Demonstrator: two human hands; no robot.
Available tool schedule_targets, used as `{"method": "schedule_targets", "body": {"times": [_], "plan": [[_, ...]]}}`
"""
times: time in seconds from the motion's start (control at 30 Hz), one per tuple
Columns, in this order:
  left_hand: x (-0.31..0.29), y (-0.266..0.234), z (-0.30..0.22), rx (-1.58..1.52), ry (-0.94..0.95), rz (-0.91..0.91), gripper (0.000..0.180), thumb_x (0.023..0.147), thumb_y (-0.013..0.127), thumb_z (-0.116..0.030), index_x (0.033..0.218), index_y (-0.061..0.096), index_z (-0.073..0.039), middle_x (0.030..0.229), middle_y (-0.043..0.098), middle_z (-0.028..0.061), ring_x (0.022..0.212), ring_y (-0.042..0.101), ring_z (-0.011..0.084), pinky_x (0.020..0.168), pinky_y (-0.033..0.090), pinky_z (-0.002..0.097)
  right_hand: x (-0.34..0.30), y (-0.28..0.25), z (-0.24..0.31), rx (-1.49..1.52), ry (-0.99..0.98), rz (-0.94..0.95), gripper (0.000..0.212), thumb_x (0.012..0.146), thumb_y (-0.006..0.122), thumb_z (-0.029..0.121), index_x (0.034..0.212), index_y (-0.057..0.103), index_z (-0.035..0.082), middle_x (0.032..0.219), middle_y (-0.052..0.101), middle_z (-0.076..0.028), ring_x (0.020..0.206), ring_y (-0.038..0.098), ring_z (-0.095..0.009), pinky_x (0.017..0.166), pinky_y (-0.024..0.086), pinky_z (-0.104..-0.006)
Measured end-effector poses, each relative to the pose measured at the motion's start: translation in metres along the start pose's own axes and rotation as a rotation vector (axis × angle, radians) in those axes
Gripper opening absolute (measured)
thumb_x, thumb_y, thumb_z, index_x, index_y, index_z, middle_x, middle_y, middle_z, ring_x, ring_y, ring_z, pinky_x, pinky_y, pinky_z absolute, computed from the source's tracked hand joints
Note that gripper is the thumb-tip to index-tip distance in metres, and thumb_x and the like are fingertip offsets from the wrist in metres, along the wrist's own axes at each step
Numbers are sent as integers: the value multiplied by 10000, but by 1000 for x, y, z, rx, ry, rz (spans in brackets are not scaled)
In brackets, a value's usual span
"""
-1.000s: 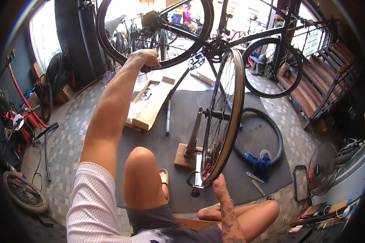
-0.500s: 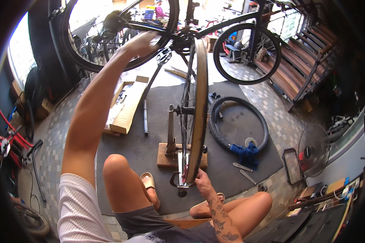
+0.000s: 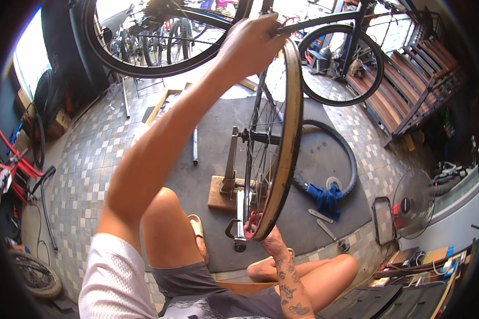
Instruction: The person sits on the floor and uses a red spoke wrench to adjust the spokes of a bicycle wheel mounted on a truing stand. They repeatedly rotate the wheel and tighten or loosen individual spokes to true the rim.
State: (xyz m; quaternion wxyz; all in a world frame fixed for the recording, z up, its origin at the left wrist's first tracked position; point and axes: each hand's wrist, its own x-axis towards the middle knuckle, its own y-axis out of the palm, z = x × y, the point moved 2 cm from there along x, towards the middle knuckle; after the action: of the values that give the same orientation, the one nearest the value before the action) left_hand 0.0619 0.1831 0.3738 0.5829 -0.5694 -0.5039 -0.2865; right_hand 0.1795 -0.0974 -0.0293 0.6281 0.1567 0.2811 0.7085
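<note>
Left hand: The left hand is at the upper end of the wheel, fingers bent and partly closed; motion blur and the angle mean one cannot tell whether it grips the rim.
Right hand: The right hand is at the lower rim, fingers curled inward beside a red part; the rim hides the fingertips, so what they hold cannot be told.
Wheel: The wheel has no tyre on it and stands nearly upright between the two hands.
Stand: The metal stand rises from a wooden block, beyond and left of the right hand. It appears to carry the wheel at the hub, keeping the rim clear of the mat and within reach from both ends.
Tyre: The tyre lies flat, beyond and right of the right hand, with a blue cloth over its near edge, probably set aside to leave the wheel accessible.
Flat tools: Two flat tools lie right of the right hand, apparently within easy reach.
Cardboard box: The open cardboard box sits left of the left hand, partly behind the forearm; its contents are hidden.
</note>
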Motion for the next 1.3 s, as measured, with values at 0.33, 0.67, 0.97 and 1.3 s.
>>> {"method": "schedule_targets", "body": {"times": [0.33, 0.67, 0.97, 1.3], "plan": [[-354, 40, -94, -778, -1469, 433, 500, 1097, 651, -371, 1417, 599, 9, 1264, 685, 122, 1167, 657, 188, 967, 564, 324, 7, -1, 11, -150, 29, -143, 231, 1048, 718, 130, 1252, 659, 40, 1188, 742, -33, 1052, 679, -100, 935, 564, -306], [-374, 62, -102, -982, -1553, 397, 580, 1085, 665, -318, 1490, 479, 55, 1267, 685, 132, 1195, 686, 249, 1024, 557, 393, 34, -8, 26, -261, -342, -685, 250, 1012, 762, 132, 1182, 689, -36, 1037, 796, -82, 909, 729, -115, 817, 575, -282], [-368, 68, -90, -1015, -1474, 554, 438, 1057, 696, -273, 1360, 665, 42, 1223, 756, 123, 1223, 670, 214, 1150, 440, 375, 7, -23, 26, -330, -219, -689, 203, 1015, 742, 106, 1158, 707, -33, 1020, 785, -75, 916, 714, -101, 864, 570, -268], [-361, 68, -87, -911, -1443, 657, 481, 1046, 709, -276, 1392, 634, 50, 1295, 721, 135, 1227, 661, 217, 1122, 463, 370, 6, -28, 23, -468, -176, -657, 192, 1011, 747, 116, 1146, 718, -17, 1042, 786, -70, 960, 728, -114, 899, 574, -278]]}}
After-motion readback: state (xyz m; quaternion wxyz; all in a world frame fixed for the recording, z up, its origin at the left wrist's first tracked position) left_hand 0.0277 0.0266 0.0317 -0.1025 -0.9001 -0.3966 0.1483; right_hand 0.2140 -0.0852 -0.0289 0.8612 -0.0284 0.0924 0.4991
